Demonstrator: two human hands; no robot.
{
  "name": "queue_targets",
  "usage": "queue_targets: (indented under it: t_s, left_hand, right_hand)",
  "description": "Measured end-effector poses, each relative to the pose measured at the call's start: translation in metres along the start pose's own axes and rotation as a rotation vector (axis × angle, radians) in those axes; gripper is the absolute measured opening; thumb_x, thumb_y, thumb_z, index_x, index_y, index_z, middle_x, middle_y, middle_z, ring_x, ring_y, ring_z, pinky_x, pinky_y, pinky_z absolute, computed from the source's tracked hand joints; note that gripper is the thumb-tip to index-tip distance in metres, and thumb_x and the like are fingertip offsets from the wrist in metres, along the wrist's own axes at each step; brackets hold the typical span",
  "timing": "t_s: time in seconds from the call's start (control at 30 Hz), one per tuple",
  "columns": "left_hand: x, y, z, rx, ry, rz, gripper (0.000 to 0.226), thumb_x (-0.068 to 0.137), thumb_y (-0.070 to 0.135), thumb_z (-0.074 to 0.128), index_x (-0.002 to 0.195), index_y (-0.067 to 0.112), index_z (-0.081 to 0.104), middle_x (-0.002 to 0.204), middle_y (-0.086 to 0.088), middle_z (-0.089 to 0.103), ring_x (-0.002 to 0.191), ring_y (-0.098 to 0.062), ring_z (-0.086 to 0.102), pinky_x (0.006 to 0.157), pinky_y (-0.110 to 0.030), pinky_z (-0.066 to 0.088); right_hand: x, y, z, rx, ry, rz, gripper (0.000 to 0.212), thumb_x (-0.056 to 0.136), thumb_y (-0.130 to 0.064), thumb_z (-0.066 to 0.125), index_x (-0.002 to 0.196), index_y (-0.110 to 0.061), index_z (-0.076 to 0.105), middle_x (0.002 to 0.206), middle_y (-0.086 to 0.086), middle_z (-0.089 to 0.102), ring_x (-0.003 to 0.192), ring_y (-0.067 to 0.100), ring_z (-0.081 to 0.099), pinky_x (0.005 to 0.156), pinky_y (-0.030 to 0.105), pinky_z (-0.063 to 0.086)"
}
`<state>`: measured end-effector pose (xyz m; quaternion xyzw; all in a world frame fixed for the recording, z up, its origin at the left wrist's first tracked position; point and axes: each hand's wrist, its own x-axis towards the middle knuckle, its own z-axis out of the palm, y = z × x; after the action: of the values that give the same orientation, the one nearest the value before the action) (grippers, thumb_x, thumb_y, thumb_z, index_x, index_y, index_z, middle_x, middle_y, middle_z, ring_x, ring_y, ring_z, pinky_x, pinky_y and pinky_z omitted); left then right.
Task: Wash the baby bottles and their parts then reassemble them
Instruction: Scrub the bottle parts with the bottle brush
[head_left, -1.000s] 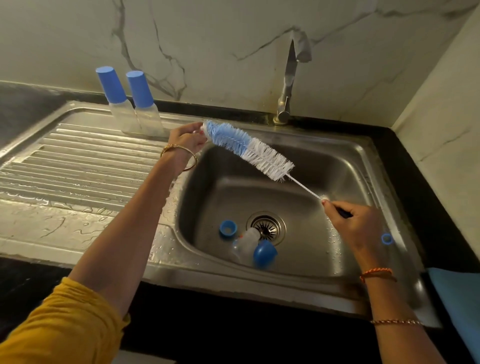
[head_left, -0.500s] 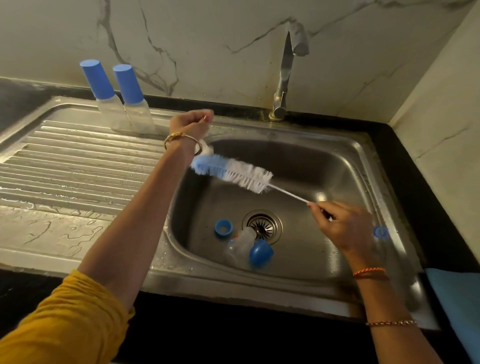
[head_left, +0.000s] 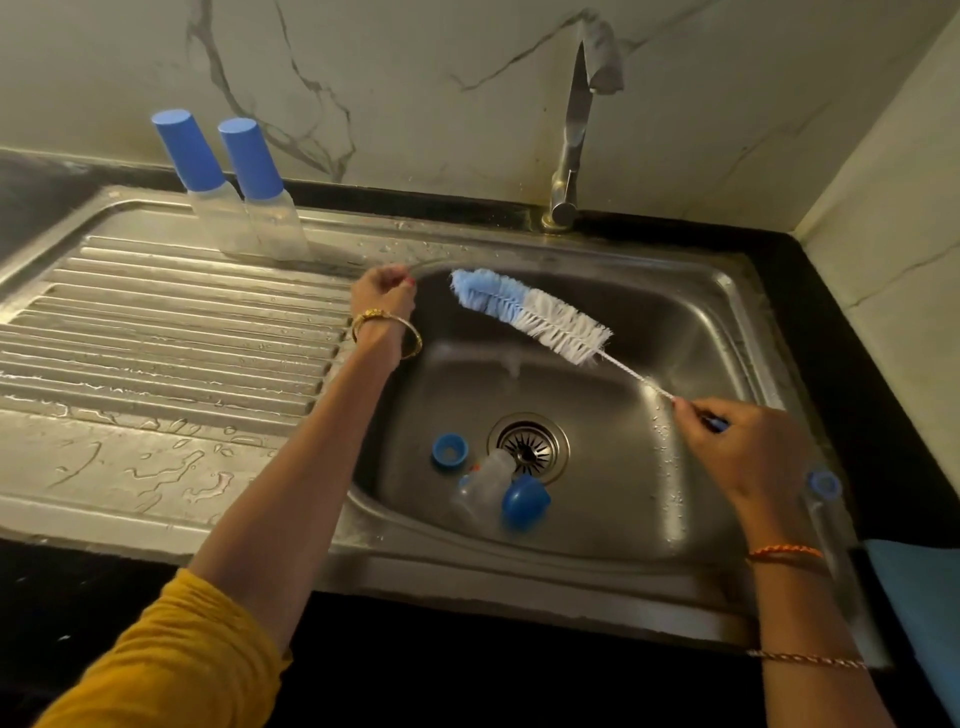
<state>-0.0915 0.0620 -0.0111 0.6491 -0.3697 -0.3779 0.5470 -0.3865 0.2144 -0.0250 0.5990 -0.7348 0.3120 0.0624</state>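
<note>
Right hand (head_left: 748, 447): pinches brush (head_left: 530, 314) handle.
Left hand (head_left: 384, 296): curled, empty, left of bristles.
Writing: none legible.

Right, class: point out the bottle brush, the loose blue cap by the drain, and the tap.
bottle brush (head_left: 530, 314): head view, middle of the bristles.
blue cap (head_left: 524, 501): head view, its rounded side.
tap (head_left: 571, 150): head view, upright stem.
</note>
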Motion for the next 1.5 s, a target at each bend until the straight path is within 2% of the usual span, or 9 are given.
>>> queue_targets:
  t_s: [0.17, 0.3, 0.5, 0.67, 0.8, 1.03, 1.23, 1.4, 1.5]
  left_hand:
    - [-0.016, -0.046, 0.034, 0.251, -0.133, -0.177, 0.025, 0.082, 0.009, 0.065, 0.106, 0.015, 0.061, 0.111, -0.011, 0.063, 0.102, -0.023, 0.061, 0.094, -0.038, 0.05]
    - [-0.035, -0.071, 0.061, 0.425, -0.315, -0.25, 0.03, 0.082, 0.008, 0.065, 0.112, 0.01, 0.059, 0.118, -0.011, 0.06, 0.109, -0.024, 0.057, 0.094, -0.03, 0.045]
    - [-0.042, -0.092, 0.095, 0.763, -0.567, -0.15, 0.047, 0.078, 0.003, 0.07, 0.122, 0.006, 0.055, 0.126, -0.011, 0.056, 0.116, -0.024, 0.053, 0.095, -0.027, 0.042]
    - [-0.04, -0.113, 0.113, 1.032, -0.724, -0.03, 0.041, 0.074, 0.003, 0.073, 0.112, 0.009, 0.062, 0.12, -0.011, 0.057, 0.108, -0.025, 0.056, 0.087, -0.028, 0.046]
    - [-0.043, -0.118, 0.117, 1.248, -0.899, -0.06, 0.041, 0.071, 0.013, 0.078, 0.109, 0.008, 0.065, 0.113, -0.01, 0.062, 0.102, -0.025, 0.06, 0.087, -0.033, 0.052]
    - [-0.052, -0.121, 0.122, 1.409, -0.867, -0.085, 0.049, 0.072, 0.021, 0.078, 0.114, 0.003, 0.058, 0.112, -0.011, 0.062, 0.103, -0.025, 0.06, 0.086, -0.032, 0.05]
    - [-0.05, -0.118, 0.119, 1.24, -0.772, -0.166, 0.05, 0.074, 0.017, 0.074, 0.118, 0.005, 0.053, 0.114, -0.011, 0.06, 0.104, -0.025, 0.06, 0.085, -0.033, 0.051]
    - [-0.026, -0.078, 0.11, 0.561, -0.457, -0.2, 0.016, 0.078, 0.009, 0.068, 0.094, 0.011, 0.069, 0.104, -0.009, 0.068, 0.096, -0.023, 0.064, 0.088, -0.032, 0.052]
    - [-0.018, -0.036, 0.086, 0.21, -0.378, -0.142, 0.017, 0.077, 0.004, 0.07, 0.086, 0.017, 0.065, 0.092, -0.007, 0.067, 0.076, -0.018, 0.065, 0.073, -0.032, 0.056]
  right_hand:
    - [-0.001, 0.017, -0.017, -0.035, -0.207, 0.113, 0.026, 0.082, -0.028, 0.067, 0.068, -0.007, 0.071, 0.068, 0.015, 0.067, 0.066, 0.034, 0.06, 0.058, 0.031, 0.041]
    - [0.0, 0.029, -0.023, -0.099, -0.325, 0.217, 0.031, 0.082, -0.031, 0.065, 0.064, -0.007, 0.069, 0.066, 0.015, 0.064, 0.063, 0.031, 0.054, 0.058, 0.03, 0.038]
    - [0.006, 0.029, -0.02, -0.22, -0.363, 0.191, 0.031, 0.086, -0.029, 0.061, 0.065, -0.007, 0.069, 0.065, 0.016, 0.063, 0.053, 0.022, 0.039, 0.046, 0.017, 0.019]
    - [0.005, 0.035, -0.015, -0.207, -0.353, 0.215, 0.033, 0.086, -0.031, 0.06, 0.065, -0.006, 0.068, 0.065, 0.016, 0.064, 0.059, 0.031, 0.052, 0.048, 0.024, 0.026]
    - [0.006, 0.035, -0.011, -0.172, -0.372, 0.203, 0.034, 0.087, -0.031, 0.06, 0.067, -0.005, 0.068, 0.063, 0.015, 0.065, 0.055, 0.028, 0.052, 0.046, 0.017, 0.024]
    - [0.007, 0.033, -0.007, -0.136, -0.358, 0.234, 0.038, 0.086, -0.032, 0.06, 0.059, -0.005, 0.063, 0.056, 0.015, 0.06, 0.049, 0.025, 0.045, 0.047, 0.023, 0.028]
    - [0.005, 0.032, -0.006, -0.082, -0.356, 0.217, 0.038, 0.085, -0.032, 0.06, 0.057, -0.008, 0.063, 0.052, 0.011, 0.059, 0.051, 0.026, 0.055, 0.053, 0.028, 0.043]
    - [0.002, 0.029, -0.008, 0.035, -0.232, 0.211, 0.036, 0.085, -0.027, 0.062, 0.055, -0.008, 0.061, 0.047, 0.006, 0.053, 0.045, 0.018, 0.046, 0.047, 0.021, 0.032]
    - [0.0, 0.022, -0.009, 0.133, -0.166, 0.211, 0.034, 0.084, -0.03, 0.064, 0.058, -0.008, 0.064, 0.049, 0.006, 0.055, 0.047, 0.019, 0.048, 0.048, 0.026, 0.035]
